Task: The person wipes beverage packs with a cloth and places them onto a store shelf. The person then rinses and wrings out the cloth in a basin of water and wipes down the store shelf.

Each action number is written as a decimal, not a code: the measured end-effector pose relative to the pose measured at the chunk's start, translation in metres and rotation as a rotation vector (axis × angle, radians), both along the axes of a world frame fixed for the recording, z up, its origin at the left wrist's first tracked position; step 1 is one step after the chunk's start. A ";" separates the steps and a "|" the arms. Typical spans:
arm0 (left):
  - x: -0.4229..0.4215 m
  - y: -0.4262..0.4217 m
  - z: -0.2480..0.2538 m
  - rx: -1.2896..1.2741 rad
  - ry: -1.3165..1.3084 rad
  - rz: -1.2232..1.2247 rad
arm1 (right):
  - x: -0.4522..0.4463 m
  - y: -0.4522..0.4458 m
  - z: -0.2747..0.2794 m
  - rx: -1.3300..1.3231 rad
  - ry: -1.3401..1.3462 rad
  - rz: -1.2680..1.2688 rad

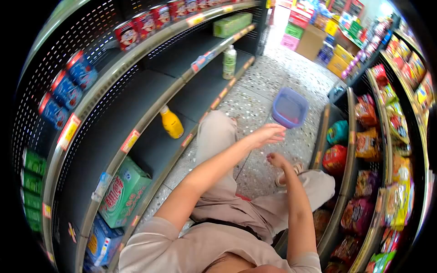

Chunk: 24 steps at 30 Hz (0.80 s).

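Just below the blue-purple plastic basin on the speckled floor, my left hand is open with its fingers stretched out, close to the basin's near rim. Nothing shows in it. My right hand is lower, between my knees, with its fingers curled in and no object visible in them. Something reddish lies in the basin. A yellow bottle leans on the lower left shelf, and a white-green bottle stands upright farther along it.
Dark shelves on the left hold red cans, blue cans and a green box. Snack packets fill the right shelves. Cartons are stacked at the aisle's far end. My bent knees flank the floor.
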<state>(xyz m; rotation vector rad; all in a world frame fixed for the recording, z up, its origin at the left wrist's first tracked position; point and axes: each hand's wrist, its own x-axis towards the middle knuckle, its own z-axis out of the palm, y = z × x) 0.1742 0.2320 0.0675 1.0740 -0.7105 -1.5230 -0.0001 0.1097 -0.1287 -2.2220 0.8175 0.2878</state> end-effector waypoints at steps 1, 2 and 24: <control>0.001 0.000 -0.001 0.000 0.003 -0.001 | 0.000 -0.001 0.005 0.013 0.001 -0.009; 0.001 0.000 -0.002 -0.002 0.007 -0.002 | -0.003 0.000 0.010 0.007 -0.003 -0.007; 0.069 -0.204 -0.155 0.389 0.000 -0.009 | 0.036 -0.192 -0.028 -0.164 -0.150 -0.280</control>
